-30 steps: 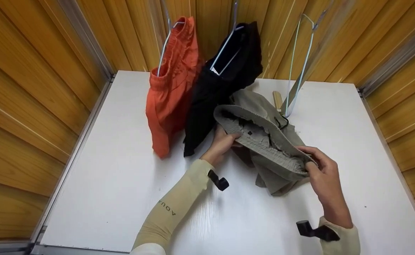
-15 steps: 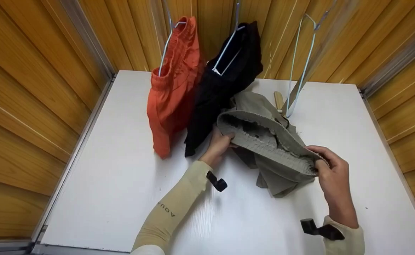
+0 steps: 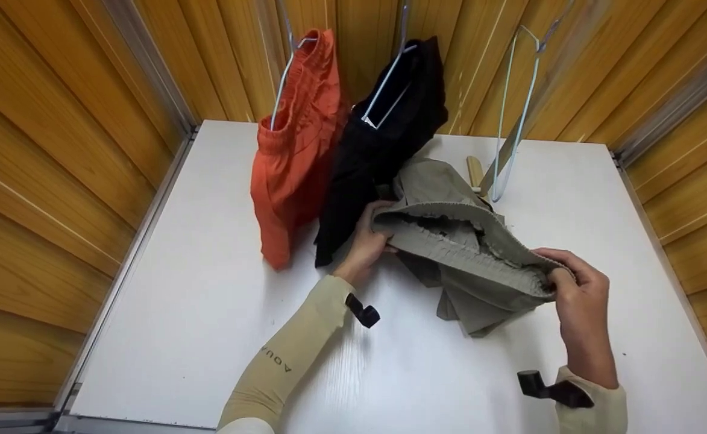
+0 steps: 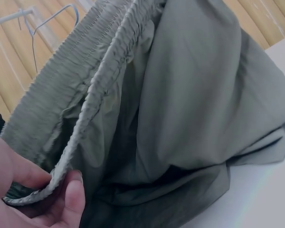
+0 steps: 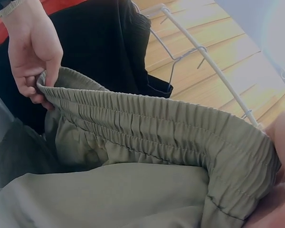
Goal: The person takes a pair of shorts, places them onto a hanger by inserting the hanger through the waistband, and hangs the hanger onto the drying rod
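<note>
Grey-green shorts (image 3: 480, 283) with a gathered elastic waistband are stretched between both hands, waist opening facing up. My left hand (image 3: 366, 244) pinches the waistband's left end; in the left wrist view the thumb and fingers (image 4: 75, 197) close over its edge. My right hand (image 3: 582, 292) grips the opposite end, thumb inside the opening. The right wrist view shows the ribbed waistband (image 5: 156, 123) running taut from one hand to the other. The lower legs of the shorts lie folded on the white table (image 3: 166, 301).
Orange shorts (image 3: 293, 157) and black shorts (image 3: 371, 163) hang on wire hangers at the back, left of the grey-green pair. A bare wire hanger (image 3: 534, 84) hangs behind at the right. Near it lies a small wooden piece (image 3: 474, 170). Wood-panelled walls (image 3: 40, 181) enclose the table.
The right hand has moved to the right, pulling the waistband wider. The left hand has shifted slightly left and regripped around the waistband's end. The hanging shorts stay put.
</note>
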### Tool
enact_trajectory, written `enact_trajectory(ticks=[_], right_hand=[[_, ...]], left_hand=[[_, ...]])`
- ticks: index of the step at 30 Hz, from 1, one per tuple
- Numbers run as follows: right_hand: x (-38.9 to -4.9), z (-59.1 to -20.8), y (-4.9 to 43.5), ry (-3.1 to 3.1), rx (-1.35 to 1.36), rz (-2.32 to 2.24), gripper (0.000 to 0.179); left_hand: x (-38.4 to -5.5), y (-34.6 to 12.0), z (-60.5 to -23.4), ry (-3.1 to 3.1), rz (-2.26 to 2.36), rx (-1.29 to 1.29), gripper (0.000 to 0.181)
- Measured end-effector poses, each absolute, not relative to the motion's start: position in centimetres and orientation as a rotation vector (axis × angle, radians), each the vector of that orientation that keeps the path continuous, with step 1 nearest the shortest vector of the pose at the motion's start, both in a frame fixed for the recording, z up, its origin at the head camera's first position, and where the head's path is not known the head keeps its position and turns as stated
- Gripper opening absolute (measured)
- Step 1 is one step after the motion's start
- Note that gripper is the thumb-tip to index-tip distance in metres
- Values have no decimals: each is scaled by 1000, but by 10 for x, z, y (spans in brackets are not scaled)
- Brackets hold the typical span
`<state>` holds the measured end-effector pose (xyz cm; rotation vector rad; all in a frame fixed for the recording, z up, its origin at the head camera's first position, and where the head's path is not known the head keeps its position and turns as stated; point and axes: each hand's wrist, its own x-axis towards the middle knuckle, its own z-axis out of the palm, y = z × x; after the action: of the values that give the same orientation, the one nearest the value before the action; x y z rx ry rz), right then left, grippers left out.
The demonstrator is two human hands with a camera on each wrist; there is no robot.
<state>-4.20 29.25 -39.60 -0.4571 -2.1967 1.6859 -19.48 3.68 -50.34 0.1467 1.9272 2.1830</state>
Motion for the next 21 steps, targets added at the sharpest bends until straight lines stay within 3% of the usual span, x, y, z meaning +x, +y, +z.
enact_trajectory(ticks=[5,11,21], right_hand=[[-43,-393,298,-2066,-540,1737,35],[-45,-393,305,-2018,-602,1759,34],[-47,-398,312,-2008,-601,1774,36]], left_hand=[[-189,32,-499,2035,2105,170,35],[-183,26,-494,2213,2050,302,20],[-176,22,-486,2519,1851,397,22]])
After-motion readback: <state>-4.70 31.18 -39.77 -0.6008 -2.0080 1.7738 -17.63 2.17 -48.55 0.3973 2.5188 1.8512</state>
